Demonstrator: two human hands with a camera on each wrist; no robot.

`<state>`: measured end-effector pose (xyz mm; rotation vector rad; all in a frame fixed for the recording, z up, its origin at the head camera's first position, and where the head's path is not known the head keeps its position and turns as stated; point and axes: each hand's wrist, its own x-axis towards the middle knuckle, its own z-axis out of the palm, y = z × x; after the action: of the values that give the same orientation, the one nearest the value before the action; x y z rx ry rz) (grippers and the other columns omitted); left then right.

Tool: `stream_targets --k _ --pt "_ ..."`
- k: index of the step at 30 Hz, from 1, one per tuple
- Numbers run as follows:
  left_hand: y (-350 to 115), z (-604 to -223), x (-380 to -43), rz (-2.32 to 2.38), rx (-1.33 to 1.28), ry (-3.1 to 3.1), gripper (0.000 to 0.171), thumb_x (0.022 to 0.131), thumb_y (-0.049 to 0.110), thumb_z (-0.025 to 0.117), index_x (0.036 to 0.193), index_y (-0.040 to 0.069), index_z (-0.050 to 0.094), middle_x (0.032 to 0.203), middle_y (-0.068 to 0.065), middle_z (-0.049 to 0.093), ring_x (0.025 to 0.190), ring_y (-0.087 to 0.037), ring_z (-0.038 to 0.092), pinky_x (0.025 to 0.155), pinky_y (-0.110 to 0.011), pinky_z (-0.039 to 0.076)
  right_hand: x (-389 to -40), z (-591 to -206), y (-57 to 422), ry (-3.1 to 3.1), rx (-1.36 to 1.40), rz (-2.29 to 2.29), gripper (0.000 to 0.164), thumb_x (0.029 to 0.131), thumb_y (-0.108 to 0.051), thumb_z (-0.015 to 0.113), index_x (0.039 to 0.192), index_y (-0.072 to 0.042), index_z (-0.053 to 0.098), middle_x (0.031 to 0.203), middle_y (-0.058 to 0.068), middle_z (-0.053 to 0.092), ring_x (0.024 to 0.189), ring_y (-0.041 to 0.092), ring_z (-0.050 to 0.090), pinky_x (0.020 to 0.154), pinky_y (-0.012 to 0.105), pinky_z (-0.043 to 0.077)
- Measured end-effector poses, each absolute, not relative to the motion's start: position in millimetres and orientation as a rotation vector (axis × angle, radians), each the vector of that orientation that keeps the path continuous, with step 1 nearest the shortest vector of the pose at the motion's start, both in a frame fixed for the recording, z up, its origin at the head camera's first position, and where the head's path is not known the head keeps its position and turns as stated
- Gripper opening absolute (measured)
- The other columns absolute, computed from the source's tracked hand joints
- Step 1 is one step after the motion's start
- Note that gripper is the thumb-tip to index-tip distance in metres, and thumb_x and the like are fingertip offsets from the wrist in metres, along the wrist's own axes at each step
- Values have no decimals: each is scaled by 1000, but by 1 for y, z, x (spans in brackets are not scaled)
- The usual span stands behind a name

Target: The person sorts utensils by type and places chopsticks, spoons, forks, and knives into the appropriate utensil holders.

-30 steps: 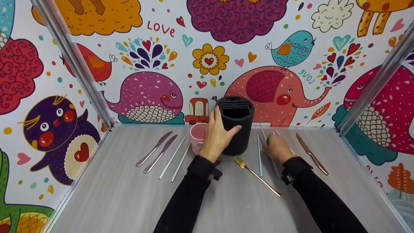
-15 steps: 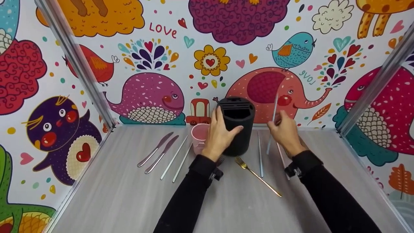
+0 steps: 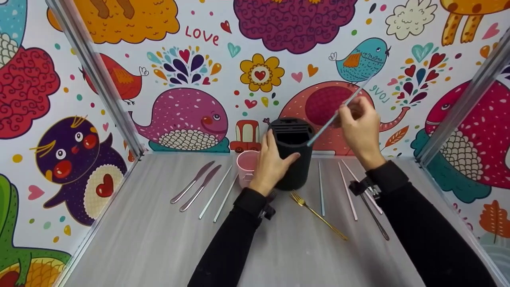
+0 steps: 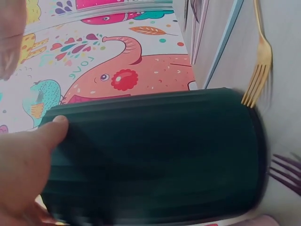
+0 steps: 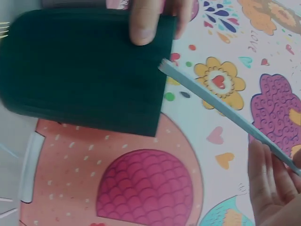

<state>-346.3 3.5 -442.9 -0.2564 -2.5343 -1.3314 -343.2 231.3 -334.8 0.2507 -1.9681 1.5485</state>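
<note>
A black cylindrical utensil holder [image 3: 295,169] with a slotted top stands upright near the back wall. My left hand [image 3: 271,164] grips its left side, the thumb lying across the front; the left wrist view shows the thumb [image 4: 55,129] near the holder's upper end. My right hand [image 3: 361,129] pinches a light blue chopstick [image 3: 334,118] in the air right of the holder. The chopstick slants, its lower tip at the holder's right rim. In the right wrist view that tip overlaps the edge of the holder [image 5: 84,70].
Left of the holder are a pink cup [image 3: 246,163], two pale chopsticks [image 3: 215,192] and two knives [image 3: 193,182]. A gold fork [image 3: 318,215] lies in front. Rightward lie another blue chopstick [image 3: 321,189], two pink chopsticks [image 3: 348,191] and a silver handle [image 3: 376,219], partly under the right sleeve.
My right hand has picked the blue chopstick up from the table, raised it and tilted it toward the holder's top. My left hand has stayed on the holder.
</note>
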Motion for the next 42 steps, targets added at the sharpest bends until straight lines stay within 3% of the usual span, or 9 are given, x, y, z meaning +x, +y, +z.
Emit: stream_targets --k 3,11,19,25,30,36,42 --pt "2 -442 -346 -1347 -248 -2547 117 95 49 86 177 3 16 182 -24 24 165 -38 39 135 -53 36 -344 -330 226 -1925 309 1572 10 108 -12 64 112 -3 66 97 14 76 73 17 78 69 27 67" --pt "2 -443 -344 -1402 -219 -2552 119 95 51 85 178 8 11 185 -18 20 167 -35 37 137 -54 33 -335 -327 211 -2005 318 1454 17 106 -5 62 114 10 65 103 29 77 70 0 73 71 16 63" --pt "10 -450 -347 -1453 -168 -2548 129 91 56 88 179 14 4 187 -15 15 168 -34 33 138 -52 31 -355 -346 221 -2089 295 1306 18 107 -10 64 113 5 71 98 20 80 75 7 75 70 10 58" --pt "14 -452 -349 -1476 -100 -2527 136 87 57 91 179 12 1 186 -17 16 168 -33 34 138 -50 32 -360 -349 224 -2112 330 1253 20 108 -18 65 112 0 73 98 14 81 78 4 74 71 10 59" --pt "16 -451 -350 -1488 -94 -2500 134 87 53 93 178 11 4 184 -19 22 166 -33 36 138 -49 32 -360 -350 224 -2164 356 1176 17 107 -18 66 111 -3 74 96 10 81 82 16 76 72 10 58" --pt "17 -451 -350 -1476 -118 -2479 131 88 51 92 178 11 6 182 -20 25 164 -33 40 136 -50 34 -361 -355 221 -2244 399 1063 13 105 -15 68 106 -5 76 89 11 80 76 18 70 66 12 51" --pt "16 -453 -349 -1478 -116 -2457 131 87 48 94 178 12 7 180 -20 29 161 -32 43 135 -49 37 -362 -364 215 -2357 478 1007 13 104 -11 70 110 0 73 89 14 78 78 21 66 69 17 50"
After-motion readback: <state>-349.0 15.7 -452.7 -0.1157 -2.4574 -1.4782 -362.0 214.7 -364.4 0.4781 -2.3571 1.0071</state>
